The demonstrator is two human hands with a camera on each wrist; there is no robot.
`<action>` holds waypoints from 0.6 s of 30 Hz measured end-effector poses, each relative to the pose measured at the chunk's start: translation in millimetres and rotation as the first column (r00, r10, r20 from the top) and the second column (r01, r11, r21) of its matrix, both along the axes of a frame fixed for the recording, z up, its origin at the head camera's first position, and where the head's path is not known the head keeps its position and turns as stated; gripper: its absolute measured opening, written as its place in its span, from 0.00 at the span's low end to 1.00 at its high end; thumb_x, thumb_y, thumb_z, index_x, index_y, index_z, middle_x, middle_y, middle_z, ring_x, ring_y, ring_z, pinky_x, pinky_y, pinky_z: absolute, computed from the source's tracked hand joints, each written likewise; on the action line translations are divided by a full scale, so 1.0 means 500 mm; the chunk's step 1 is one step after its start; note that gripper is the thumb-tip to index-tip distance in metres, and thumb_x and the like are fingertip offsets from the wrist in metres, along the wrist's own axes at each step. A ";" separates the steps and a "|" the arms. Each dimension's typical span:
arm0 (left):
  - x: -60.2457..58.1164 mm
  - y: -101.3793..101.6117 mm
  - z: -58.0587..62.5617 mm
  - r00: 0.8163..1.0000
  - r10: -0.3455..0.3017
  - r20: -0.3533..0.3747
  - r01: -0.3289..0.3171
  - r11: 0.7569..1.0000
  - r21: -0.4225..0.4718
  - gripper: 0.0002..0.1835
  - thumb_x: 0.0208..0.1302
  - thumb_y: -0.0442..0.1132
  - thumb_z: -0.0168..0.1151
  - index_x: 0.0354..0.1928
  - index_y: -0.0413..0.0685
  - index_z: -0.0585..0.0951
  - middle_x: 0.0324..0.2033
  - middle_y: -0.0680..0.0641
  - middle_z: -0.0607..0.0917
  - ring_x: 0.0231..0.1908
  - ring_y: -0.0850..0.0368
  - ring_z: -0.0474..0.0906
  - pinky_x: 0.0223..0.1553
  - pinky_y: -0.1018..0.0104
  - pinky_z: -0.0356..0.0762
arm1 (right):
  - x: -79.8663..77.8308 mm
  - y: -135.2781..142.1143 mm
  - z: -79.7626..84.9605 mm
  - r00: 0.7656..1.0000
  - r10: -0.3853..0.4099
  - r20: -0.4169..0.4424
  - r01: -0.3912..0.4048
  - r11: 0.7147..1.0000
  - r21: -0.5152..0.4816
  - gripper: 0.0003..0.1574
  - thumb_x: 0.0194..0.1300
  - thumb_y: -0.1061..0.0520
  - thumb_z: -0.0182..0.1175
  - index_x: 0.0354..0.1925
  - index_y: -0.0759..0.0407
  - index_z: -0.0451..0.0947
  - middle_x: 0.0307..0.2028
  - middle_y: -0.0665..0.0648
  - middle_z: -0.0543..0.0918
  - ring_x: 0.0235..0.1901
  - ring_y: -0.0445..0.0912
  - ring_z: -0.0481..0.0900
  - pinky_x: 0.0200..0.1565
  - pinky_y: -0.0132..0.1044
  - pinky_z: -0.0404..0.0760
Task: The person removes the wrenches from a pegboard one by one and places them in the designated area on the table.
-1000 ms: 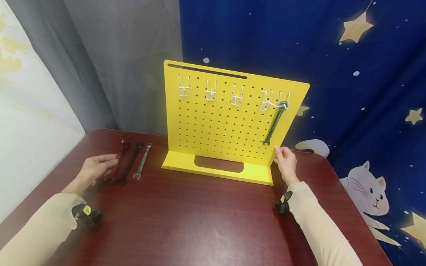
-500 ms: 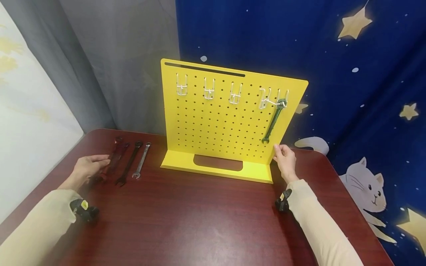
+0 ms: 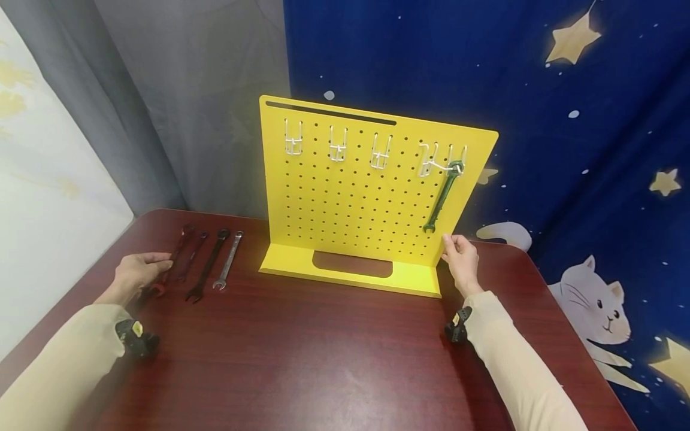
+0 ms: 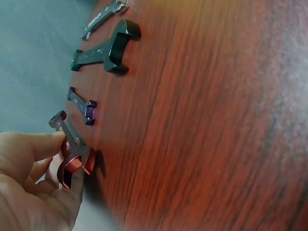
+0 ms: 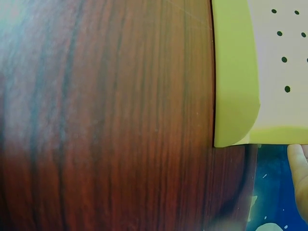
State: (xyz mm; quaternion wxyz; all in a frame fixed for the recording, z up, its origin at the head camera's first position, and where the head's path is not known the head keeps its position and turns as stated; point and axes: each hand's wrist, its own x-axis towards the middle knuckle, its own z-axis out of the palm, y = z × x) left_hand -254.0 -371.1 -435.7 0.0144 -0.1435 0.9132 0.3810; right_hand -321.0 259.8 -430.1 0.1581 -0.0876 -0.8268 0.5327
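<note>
My left hand [image 3: 137,276] pinches a red wrench [image 4: 67,144] at the left of the table, thumb on one side and fingers on the other. Beside it lie a small purple wrench [image 3: 193,256], a larger black wrench [image 3: 209,264] and a silver wrench [image 3: 229,260]. At the right, my right hand [image 3: 462,262] holds the side edge of a yellow pegboard [image 3: 350,203] low down; the fingers behind the board are hidden. A green wrench [image 3: 443,197] hangs from the rightmost white hook [image 3: 458,167] of the board.
More white wire hooks, such as the left one [image 3: 293,143], line the board's upper part with nothing on them. The pegboard stands near the back of the dark red table [image 3: 323,353]. Grey and blue curtains [image 3: 377,54] hang behind it.
My left hand has moved a little left with the red wrench, away from the other wrenches, and the purple wrench now shows separately. The right hand has stayed at the board's edge.
</note>
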 end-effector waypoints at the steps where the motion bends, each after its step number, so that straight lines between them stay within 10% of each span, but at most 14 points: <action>1: 0.000 0.001 0.000 1.000 0.006 -0.005 -0.006 1.000 -0.007 0.27 0.64 0.51 0.55 0.55 0.35 0.76 0.34 0.48 0.85 0.24 0.60 0.70 0.22 0.66 0.70 | 0.000 0.000 0.000 1.000 -0.002 0.000 0.002 1.000 0.001 0.30 0.68 0.39 0.50 0.46 0.65 0.73 0.46 0.64 0.79 0.43 0.51 0.78 0.52 0.42 0.78; 13: -0.005 0.010 -0.003 0.998 0.032 -0.058 -0.034 0.999 -0.041 0.23 0.64 0.45 0.56 0.51 0.32 0.78 0.48 0.29 0.79 0.51 0.32 0.62 0.52 0.40 0.59 | -0.002 0.001 -0.003 1.000 0.000 -0.006 0.000 1.000 -0.004 0.29 0.67 0.40 0.51 0.45 0.65 0.73 0.45 0.63 0.79 0.38 0.43 0.78 0.51 0.42 0.79; 18: -0.004 0.014 0.002 0.996 0.006 -0.087 -0.016 0.993 -0.115 0.21 0.64 0.45 0.56 0.48 0.32 0.79 0.35 0.35 0.85 0.48 0.30 0.67 0.50 0.38 0.62 | -0.003 0.001 -0.005 1.000 0.002 -0.011 -0.002 1.000 -0.009 0.29 0.67 0.40 0.51 0.44 0.65 0.73 0.45 0.63 0.79 0.38 0.44 0.77 0.51 0.43 0.79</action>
